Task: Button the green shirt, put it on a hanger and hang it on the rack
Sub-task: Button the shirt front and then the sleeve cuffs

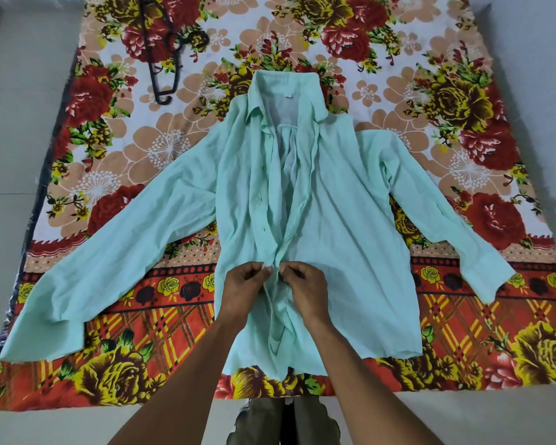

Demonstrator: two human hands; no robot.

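The green shirt (334, 220) lay face up and spread flat on the floral bedsheet (463, 91), its collar pointing away from the person, both sleeves stretched out to the sides and its front open from the collar down to where the hands met. The left hand (243, 289) pinched one front edge of the shirt low on its placket, and the right hand (304, 289) pinched the facing edge just beside it, the fingertips of both nearly touching. A dark hanger (161, 49) lay on the sheet beyond the shirt's left shoulder, well apart from it.
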